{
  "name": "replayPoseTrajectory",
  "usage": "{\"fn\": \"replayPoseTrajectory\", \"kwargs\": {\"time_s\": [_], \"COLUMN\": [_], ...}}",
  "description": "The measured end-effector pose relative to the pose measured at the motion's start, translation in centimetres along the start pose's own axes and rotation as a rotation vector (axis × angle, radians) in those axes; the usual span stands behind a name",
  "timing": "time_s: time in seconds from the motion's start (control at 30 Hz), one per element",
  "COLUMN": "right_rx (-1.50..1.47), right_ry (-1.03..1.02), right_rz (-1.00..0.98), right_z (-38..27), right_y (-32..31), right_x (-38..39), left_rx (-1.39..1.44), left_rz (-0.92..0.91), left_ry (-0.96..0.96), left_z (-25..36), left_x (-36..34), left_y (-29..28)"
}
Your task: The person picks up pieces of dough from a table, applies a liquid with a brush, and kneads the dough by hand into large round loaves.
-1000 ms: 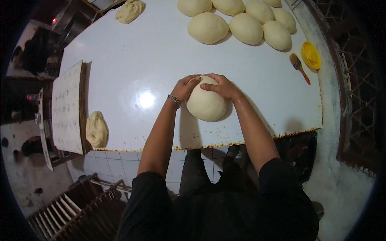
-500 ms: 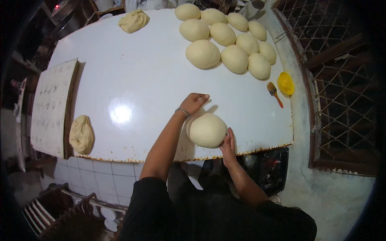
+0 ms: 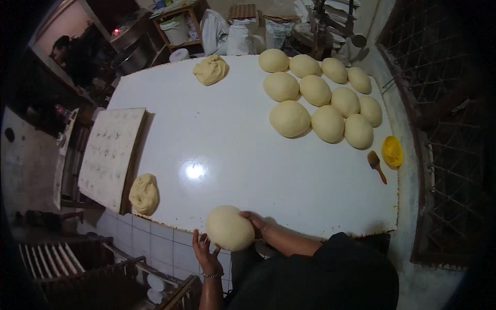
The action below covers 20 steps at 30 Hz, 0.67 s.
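Observation:
A large, smooth, pale dough ball point(image 3: 230, 228) is held between my two hands at the table's front edge. My left hand point(image 3: 207, 256) cups its left underside with fingers spread, a bracelet round the wrist. My right hand point(image 3: 254, 223) grips its right side; part of that hand is hidden behind the ball. A rough dough lump point(image 3: 144, 195) lies at the front left of the white table point(image 3: 232, 173), and another dough lump point(image 3: 211, 70) lies at the far edge. Several smooth dough balls point(image 3: 315, 91) stand close together at the far right.
A brush point(image 3: 376, 165) and a yellow bowl point(image 3: 392, 152) lie by the right edge. A spotted pale board point(image 3: 112, 155) rests on the left edge. Beyond the table stand sacks point(image 3: 240, 39) and a white bucket point(image 3: 174, 30). A person point(image 3: 70, 57) is at the far left.
The dough ball has moved left and nearer me, to the front edge. My left hand has come back from beyond it to its left side. The head view has shifted.

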State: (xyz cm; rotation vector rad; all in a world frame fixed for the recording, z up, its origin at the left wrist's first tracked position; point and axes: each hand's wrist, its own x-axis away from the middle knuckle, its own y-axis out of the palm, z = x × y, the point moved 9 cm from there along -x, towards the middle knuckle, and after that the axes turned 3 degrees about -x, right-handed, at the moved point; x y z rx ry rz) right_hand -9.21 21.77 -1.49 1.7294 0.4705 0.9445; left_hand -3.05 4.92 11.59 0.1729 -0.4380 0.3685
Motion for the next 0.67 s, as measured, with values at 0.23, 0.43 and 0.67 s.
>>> {"fn": "replayPoseTrajectory", "kwargs": {"time_s": [0.23, 0.43, 0.67], "right_rx": [1.012, 1.121, 1.074], "right_ry": [-0.407, -0.821, -0.745], "right_rz": [-0.067, 0.962, 1.33], "right_z": [-17.1, -32.9, -24.7], "right_y": [20.8, 7.5, -2.8], "right_x": [-3.6, 4.1, 3.4], "left_rx": [0.896, 1.111, 0.26], "left_rz": [-0.21, -0.757, -0.613], "left_ry": [0.194, 0.148, -0.455], "left_z": [10.0, 23.8, 11.4], "left_x": [-5.3, -20.4, -35.7], "left_y": [6.8, 25.6, 32.0]}}
